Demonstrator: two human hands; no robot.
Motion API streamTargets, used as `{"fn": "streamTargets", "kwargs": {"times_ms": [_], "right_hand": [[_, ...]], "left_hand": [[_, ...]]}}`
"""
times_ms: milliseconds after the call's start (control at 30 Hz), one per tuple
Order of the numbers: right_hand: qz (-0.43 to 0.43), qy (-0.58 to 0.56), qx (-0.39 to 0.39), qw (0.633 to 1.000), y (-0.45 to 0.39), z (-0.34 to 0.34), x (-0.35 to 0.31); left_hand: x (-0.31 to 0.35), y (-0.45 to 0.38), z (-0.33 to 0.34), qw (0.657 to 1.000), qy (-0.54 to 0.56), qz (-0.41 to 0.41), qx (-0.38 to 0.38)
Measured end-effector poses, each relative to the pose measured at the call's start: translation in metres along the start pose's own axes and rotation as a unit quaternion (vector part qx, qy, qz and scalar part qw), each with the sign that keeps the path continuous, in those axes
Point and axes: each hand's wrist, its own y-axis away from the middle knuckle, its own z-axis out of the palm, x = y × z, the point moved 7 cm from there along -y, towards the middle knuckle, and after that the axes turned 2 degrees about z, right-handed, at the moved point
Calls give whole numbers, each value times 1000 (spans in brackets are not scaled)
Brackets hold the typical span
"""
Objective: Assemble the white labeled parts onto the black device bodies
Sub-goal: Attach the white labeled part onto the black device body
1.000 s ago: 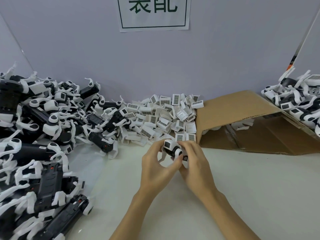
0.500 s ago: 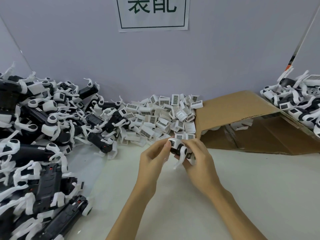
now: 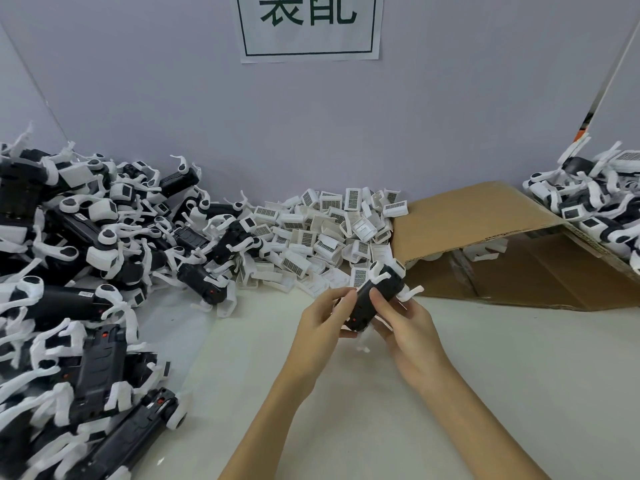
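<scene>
Black device body [image 3: 375, 299] w/ white curved arms, held tilted above the white table [image 3: 485, 393], center. Left hand [image 3: 320, 327] and right hand [image 3: 408, 327] pinch its sides, fingers curled. Behind: pile of white labeled parts [image 3: 325, 230]. Cardboard box [image 3: 502, 244] on its side holds a few white pieces.

Backdrop was a plain lavender wall [image 3: 450, 109] with a white paper sign [image 3: 309, 27] taped up top, green characters inside a thin border. A flattened cardboard box [image 3: 485, 220] lay on the off-white table [image 3: 519, 375] over on the right, one flap propped up.
</scene>
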Motion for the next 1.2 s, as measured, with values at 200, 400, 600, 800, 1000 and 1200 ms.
{"fn": "streamTargets", "kwargs": {"times_ms": [200, 400, 600, 800, 1000, 1200], "right_hand": [[-14, -3, -41, 999, -4, 2, -3], [3, 0, -100, 995, 0, 8, -5], [47, 25, -90, 995, 11, 26, 10], [112, -11, -43, 993, 14, 26, 16], [129, -48, -32, 990, 13, 17, 11], [-21, 78, -24, 996, 10, 11, -7]], "left_hand": [[-3, 2, -1, 992, 109, -58, 14], [-11, 4, 8, 956, 243, -158, -53], [-19, -2, -1, 969, 220, -115, -4], [15, 2, -7, 953, -217, 195, 81], [21, 15, 16, 862, -367, 347, -45], [25, 17, 13, 856, -384, 346, -29]]}}
